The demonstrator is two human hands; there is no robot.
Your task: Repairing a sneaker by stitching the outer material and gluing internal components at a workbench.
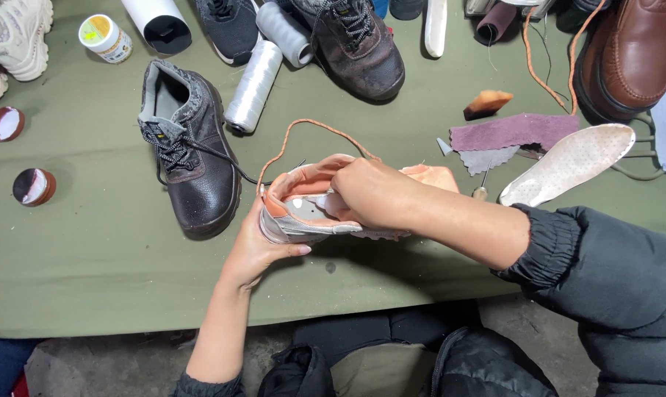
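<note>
A small pink and grey shoe (307, 209) is held above the green table (90, 272), near its front edge. My left hand (256, 254) cups the shoe from below at its heel end. My right hand (369, 192) lies over the shoe's opening with its fingers bent inside, so the fingertips are hidden. An orange cord (296, 132) loops up from the shoe toward the back of the table.
A dark lace-up boot (189, 158) lies just left of the shoe. Behind stand white thread spools (253, 87), another worn boot (355, 44), a brown shoe (634, 51), a white insole (571, 163), purple and grey scraps (513, 132), small round tins (33, 186) and a jar (105, 37).
</note>
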